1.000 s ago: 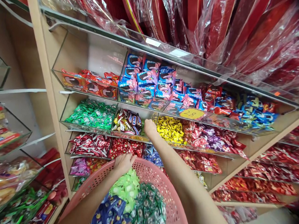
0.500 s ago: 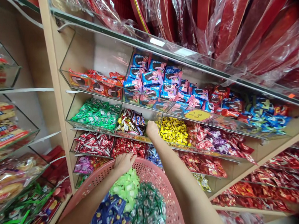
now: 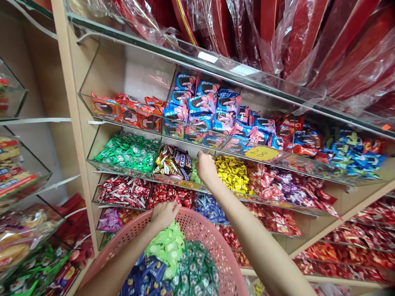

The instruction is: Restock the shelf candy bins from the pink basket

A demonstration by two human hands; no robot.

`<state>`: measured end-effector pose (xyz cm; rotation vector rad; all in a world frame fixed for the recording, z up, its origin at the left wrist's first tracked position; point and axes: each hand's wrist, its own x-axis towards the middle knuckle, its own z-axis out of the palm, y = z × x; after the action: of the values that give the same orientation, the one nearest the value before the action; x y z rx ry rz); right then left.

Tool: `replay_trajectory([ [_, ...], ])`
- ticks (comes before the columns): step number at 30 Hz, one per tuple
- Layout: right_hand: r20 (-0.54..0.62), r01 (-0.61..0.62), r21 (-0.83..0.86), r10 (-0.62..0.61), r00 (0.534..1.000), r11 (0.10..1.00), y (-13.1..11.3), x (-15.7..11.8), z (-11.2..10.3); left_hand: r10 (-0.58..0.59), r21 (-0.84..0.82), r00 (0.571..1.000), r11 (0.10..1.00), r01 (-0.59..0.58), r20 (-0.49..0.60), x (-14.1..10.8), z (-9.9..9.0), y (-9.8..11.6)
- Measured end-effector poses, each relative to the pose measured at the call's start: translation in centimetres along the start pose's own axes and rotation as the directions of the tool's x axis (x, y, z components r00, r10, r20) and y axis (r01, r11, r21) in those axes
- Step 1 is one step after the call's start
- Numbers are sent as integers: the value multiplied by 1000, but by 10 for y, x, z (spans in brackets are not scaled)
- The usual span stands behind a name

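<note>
A pink perforated basket (image 3: pixel 226 249) holds light green packets (image 3: pixel 168 247), dark blue packets (image 3: pixel 147 279) and dark green ones (image 3: pixel 197 272). My left hand (image 3: pixel 165 214) is closed over the basket's far rim. At the middle shelf, my right hand (image 3: pixel 206 166) is closed at a bin with a few light green packets (image 3: pixel 195 172), beside the yellow candies (image 3: pixel 234 175); what it holds, if anything, is hidden. Dark brown wrapped bars (image 3: pixel 182 159) lie just left of it.
Green candies (image 3: pixel 128 151) fill the left bin. Blue and pink cookie packs (image 3: pixel 202 102) stand above, behind a glass edge with a yellow tag (image 3: pixel 261 152). Large red packages (image 3: pixel 271 29) rest on the top glass shelf. A wooden post (image 3: pixel 67 94) rises at left.
My right hand has moved slightly right and up within the bin, uncovering light green packets and more blue candies below. My left hand and the basket stay in place.
</note>
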<state>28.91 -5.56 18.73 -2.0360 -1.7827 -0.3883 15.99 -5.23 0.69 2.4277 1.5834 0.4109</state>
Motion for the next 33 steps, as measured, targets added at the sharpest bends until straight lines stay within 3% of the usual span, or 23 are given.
replay_trajectory([
  [2,-8,68,214,-68,998,974,3,-22,-7,9,-9,1000,1000,-9,2,1,-1,0],
  [4,59,60,503,-103,993,862,7,-49,-5,17,-15,1000,1000,-17,8,2,-3,0],
  [7,282,-172,789,-100,954,590,12,-96,23,39,-1,999,999,-39,23,4,-3,-1],
  [11,531,-498,818,-47,846,289,16,-142,84,36,1,999,999,-37,29,6,-1,1],
  [13,609,-596,778,-6,793,199,19,-154,107,13,-6,999,1000,-13,37,7,1,4],
  [16,693,-696,710,69,718,106,23,-162,124,11,-11,999,1000,-10,46,10,2,8],
  [20,759,-766,642,111,642,36,29,-169,129,41,-15,998,999,-41,45,11,1,15],
  [24,782,-790,611,119,612,47,32,-181,136,29,-35,998,999,-27,57,8,1,22],
  [33,781,-790,601,124,612,117,36,-201,141,104,-18,994,995,-103,34,3,6,36],
])
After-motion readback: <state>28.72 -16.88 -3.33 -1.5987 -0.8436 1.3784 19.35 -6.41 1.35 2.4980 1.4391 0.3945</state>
